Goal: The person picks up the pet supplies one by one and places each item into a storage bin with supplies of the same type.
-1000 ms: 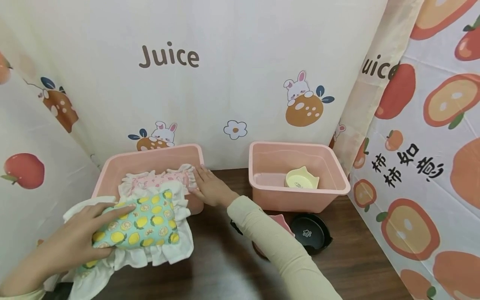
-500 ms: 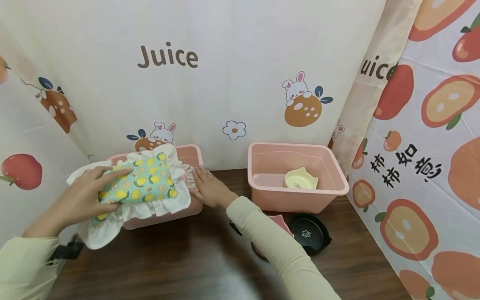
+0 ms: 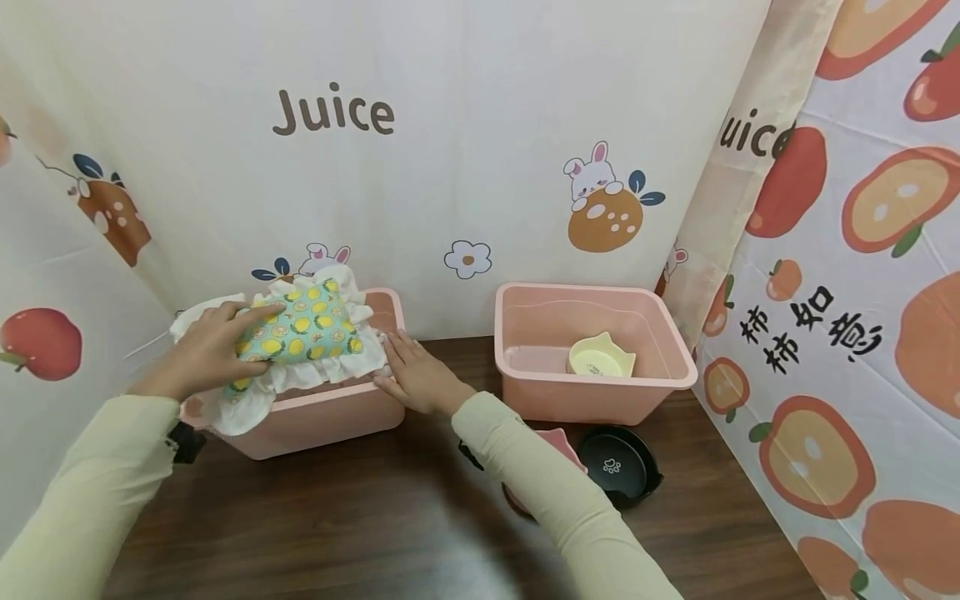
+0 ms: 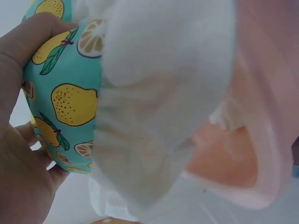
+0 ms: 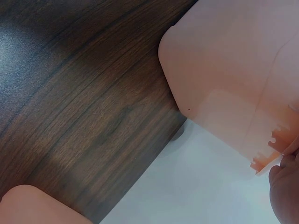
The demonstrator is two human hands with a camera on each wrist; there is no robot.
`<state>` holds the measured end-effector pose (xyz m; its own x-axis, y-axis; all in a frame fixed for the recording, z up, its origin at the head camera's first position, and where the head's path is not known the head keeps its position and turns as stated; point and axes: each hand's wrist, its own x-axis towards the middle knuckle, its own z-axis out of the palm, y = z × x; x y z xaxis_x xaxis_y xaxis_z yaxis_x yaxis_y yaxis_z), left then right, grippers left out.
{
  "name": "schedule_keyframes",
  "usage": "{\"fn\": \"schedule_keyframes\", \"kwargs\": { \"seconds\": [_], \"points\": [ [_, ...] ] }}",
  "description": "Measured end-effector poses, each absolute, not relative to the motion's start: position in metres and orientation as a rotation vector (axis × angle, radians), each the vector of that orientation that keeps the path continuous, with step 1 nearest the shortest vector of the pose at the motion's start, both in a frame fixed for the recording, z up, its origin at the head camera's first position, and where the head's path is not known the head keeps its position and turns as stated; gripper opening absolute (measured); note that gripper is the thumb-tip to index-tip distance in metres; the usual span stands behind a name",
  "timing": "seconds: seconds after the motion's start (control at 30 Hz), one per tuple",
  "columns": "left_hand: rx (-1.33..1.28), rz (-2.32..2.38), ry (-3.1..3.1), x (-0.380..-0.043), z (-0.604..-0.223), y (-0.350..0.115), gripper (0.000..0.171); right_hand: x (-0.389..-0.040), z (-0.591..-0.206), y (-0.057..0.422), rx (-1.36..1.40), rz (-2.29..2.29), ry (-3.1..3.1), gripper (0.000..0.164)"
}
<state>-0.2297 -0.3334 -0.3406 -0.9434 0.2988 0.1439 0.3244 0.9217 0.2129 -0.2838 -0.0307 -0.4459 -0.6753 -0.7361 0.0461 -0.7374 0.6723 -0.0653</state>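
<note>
The dark brown wood-grain bench (image 3: pixel 337 521) occupies the near area. Above it, the pale cream right sleeve (image 3: pixel 562 500) crosses diagonally and partly conceals a pink bowl with a pointed ear (image 3: pixel 562 444). To the right of this bowl sits a round black bowl with a white paw print (image 3: pixel 617 462).

Behind the bowls stands a rectangular pink plastic bin, the right bin (image 3: pixel 577 402). It contains a pale yellow bowl with pointed ears (image 3: pixel 602 358). A similar pink plastic bin, the left bin (image 3: pixel 330 425), stands to its left, well apart from it. Most of the left bin's opening is obstructed by a teal fabric cushion with lemon print and white ruffled edging (image 3: pixel 307 321).

The left hand (image 3: pixel 213 350) grasps the cushion at its left part, thumb on the near side. The ruffle overhangs the front rim. The right hand (image 3: pixel 420 375), fingers extended and gripping nothing, rests at the right end of the left bin, just beside the cushion's right edge.

A white curtain with printed fruit and rabbits (image 3: pixel 465 167) closes off the rear.
</note>
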Motion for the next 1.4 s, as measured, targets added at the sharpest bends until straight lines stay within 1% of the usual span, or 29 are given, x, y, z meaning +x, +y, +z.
{"fn": "schedule_keyframes", "kwargs": {
  "seconds": [0.23, 0.47, 0.7, 0.93, 1.13, 1.4],
  "points": [
    [-0.476, -0.403, -3.03, -0.249, -0.366, -0.331, 0.081, -0.285, -0.447, -0.031, 1.26, 0.125, -2.851, 0.072],
    [-0.494, -0.47, -3.1, -0.261, -0.388, -0.333, 0.082, -0.284, -0.445, -0.031, 1.251, 0.138, -2.862, 0.072],
    [-0.504, -0.492, -3.123, -0.266, -0.401, -0.331, 0.083, -0.283, -0.445, -0.032, 1.238, 0.125, -2.887, 0.072],
    [-0.545, -0.553, -3.167, -0.269, -0.414, -0.334, 0.089, -0.282, -0.443, -0.031, 1.239, 0.115, -2.897, 0.072],
    [-0.496, -0.661, -3.216, -0.273, -0.429, -0.339, 0.092, -0.282, -0.444, -0.03, 1.241, 0.136, -2.877, 0.072],
    [-0.581, -0.53, -3.196, -0.278, -0.447, -0.343, 0.091, -0.282, -0.445, -0.031, 1.243, 0.113, -2.875, 0.072]
  ]
}}
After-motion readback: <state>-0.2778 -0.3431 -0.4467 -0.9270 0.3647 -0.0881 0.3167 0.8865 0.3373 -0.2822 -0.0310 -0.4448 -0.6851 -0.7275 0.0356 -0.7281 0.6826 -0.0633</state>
